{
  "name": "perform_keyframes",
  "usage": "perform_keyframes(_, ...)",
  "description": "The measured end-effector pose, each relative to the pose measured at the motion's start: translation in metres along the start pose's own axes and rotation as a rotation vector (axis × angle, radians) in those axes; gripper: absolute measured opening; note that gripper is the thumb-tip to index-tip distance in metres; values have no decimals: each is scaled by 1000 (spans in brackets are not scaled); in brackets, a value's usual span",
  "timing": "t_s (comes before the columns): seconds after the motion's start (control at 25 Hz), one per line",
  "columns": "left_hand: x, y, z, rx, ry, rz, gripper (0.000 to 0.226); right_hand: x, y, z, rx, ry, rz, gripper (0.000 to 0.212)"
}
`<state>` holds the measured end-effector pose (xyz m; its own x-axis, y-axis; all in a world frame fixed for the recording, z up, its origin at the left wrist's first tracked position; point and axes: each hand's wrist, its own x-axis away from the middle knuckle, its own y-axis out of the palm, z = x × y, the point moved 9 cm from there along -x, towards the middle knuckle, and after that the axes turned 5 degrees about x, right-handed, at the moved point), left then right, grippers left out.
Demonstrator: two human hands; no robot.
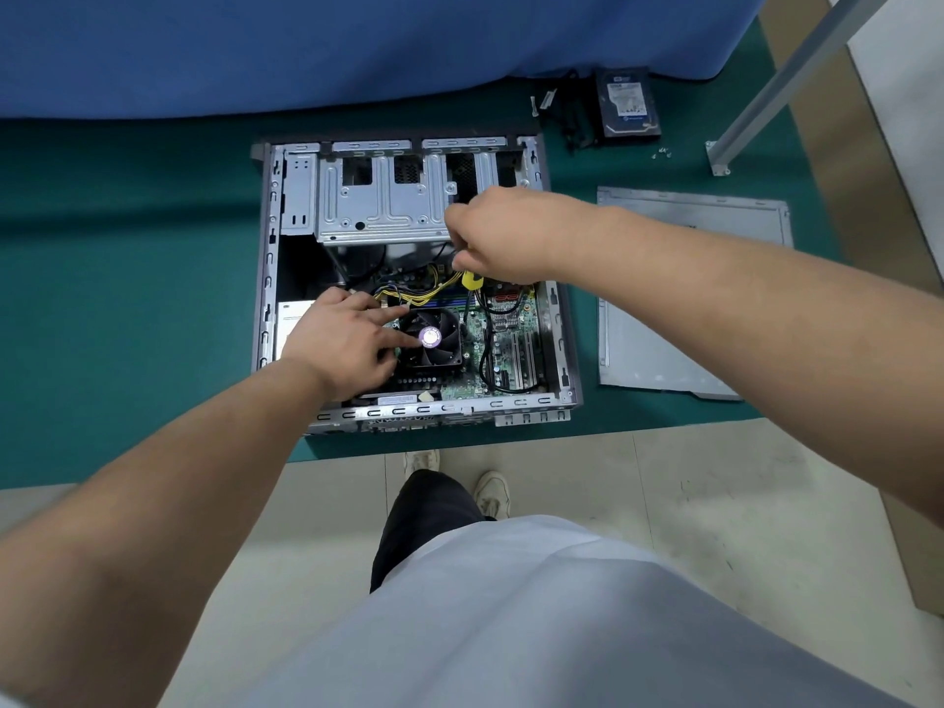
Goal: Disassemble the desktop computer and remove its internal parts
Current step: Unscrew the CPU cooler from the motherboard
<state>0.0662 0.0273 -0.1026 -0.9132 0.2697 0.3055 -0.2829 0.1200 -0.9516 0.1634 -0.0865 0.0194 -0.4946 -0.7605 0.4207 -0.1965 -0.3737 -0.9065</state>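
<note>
An open desktop case (265,278) lies flat on the green table with its side panel off. Inside are a silver drive cage (378,201), a green motherboard (475,350) and a black CPU cooler fan (439,344) with a purple round label. My left hand (347,339) rests on the fan, its fingers spread and an index finger near the label. Above the motherboard's top edge, my right hand (500,237) grips a yellow-handled screwdriver (471,279) pointing down. Yellow power wires (408,298) run between the two hands.
The removed grey side panel (689,298) lies to the right of the case. A hard drive (628,102) with black cables (572,120) sits at the back right, several loose screws (661,153) nearby. A blue cloth (306,48) borders the back; a metal post (766,94) stands at the right.
</note>
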Motion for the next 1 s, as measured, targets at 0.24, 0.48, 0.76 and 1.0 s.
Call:
perform_keyframes(0.24, 0, -1, 0, 8, -3, 12, 58, 10, 3, -10, 9, -218, -41, 38)
perform_keyframes(0.48, 0, 0, 1, 7, 6, 8, 58, 2, 3, 8, -73, 122, 90, 45)
perform_keyframes(0.76, 0, 0, 0, 18, -4, 8, 61, 6, -2, -2, -268, -162, -41, 35)
perform_keyframes(1.0, 0, 0, -1, 19, -2, 2, 63, 15, 17, 35, -582, 107, 179, 27)
